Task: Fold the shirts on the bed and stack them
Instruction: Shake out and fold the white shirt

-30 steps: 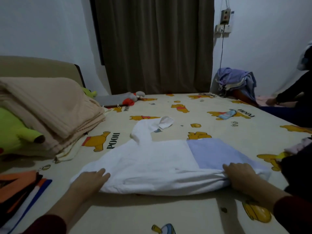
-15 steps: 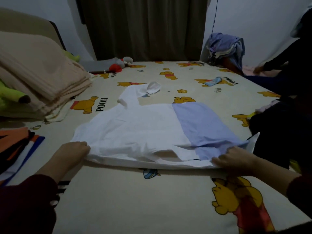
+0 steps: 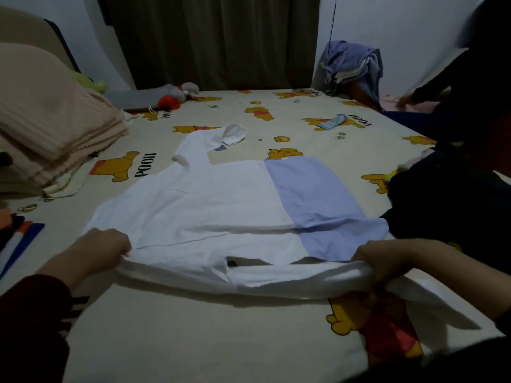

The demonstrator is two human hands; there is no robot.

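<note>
A white shirt with a pale blue panel on its right side [image 3: 221,205] lies spread across the bed [image 3: 193,341], one sleeve stretching away toward the far side. My left hand [image 3: 102,247] grips the shirt's near edge at the left. My right hand [image 3: 387,261] grips the near edge at the right, where the cloth bunches between the fingers. The near edge is lifted slightly off the sheet between both hands. A stack of folded clothes in orange, black, white and blue [image 3: 13,239] sits at the bed's left edge.
Folded beige blankets [image 3: 49,128] pile up at the left. A grey and red plush toy [image 3: 171,98] lies by the curtain. Dark clothing [image 3: 448,205] lies at the right, beside a seated person in dark clothes [image 3: 470,87]. A heap of purple laundry [image 3: 351,62] sits in the far corner.
Both hands have pulled the shirt's near edge toward me and lifted it. The camera has tilted down and the shirt now lies flatter and wider.
</note>
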